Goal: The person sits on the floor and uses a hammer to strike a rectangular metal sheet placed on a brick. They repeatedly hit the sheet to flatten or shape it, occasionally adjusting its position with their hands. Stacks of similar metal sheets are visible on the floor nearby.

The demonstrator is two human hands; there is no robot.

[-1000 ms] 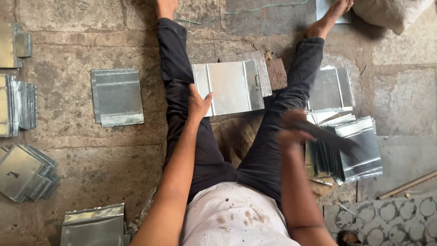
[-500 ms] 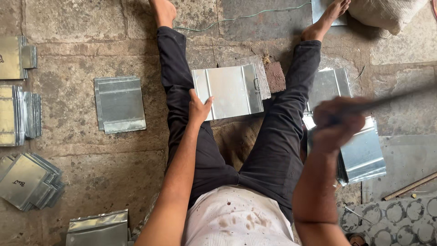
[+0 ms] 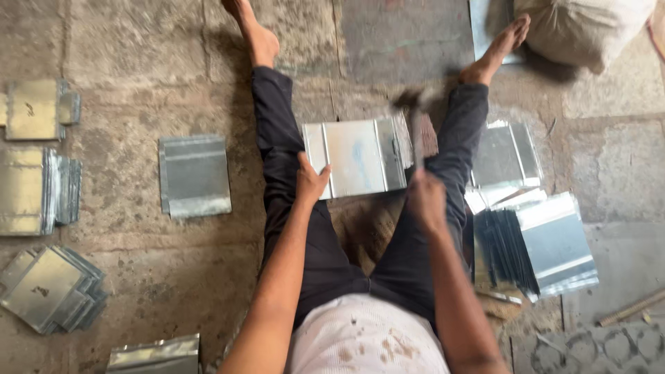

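Note:
I sit on a stone floor with my legs spread. Between them lies a folded sheet-metal piece point(image 3: 357, 157). My left hand point(image 3: 311, 181) presses on its near left edge. My right hand point(image 3: 425, 200) grips the handle of a hammer point(image 3: 414, 114), which is blurred and points away from me, its head over the piece's right edge. Whether the head touches the metal I cannot tell.
A single metal piece point(image 3: 194, 174) lies left of my left leg. Stacks of metal pieces point(image 3: 38, 190) sit along the far left and another stack point(image 3: 537, 239) at my right. A sack point(image 3: 582, 28) lies at the top right.
My right hand, raised high to the right with the hammer half a second ago, has swung down and left over the metal piece. The left hand has stayed on the piece.

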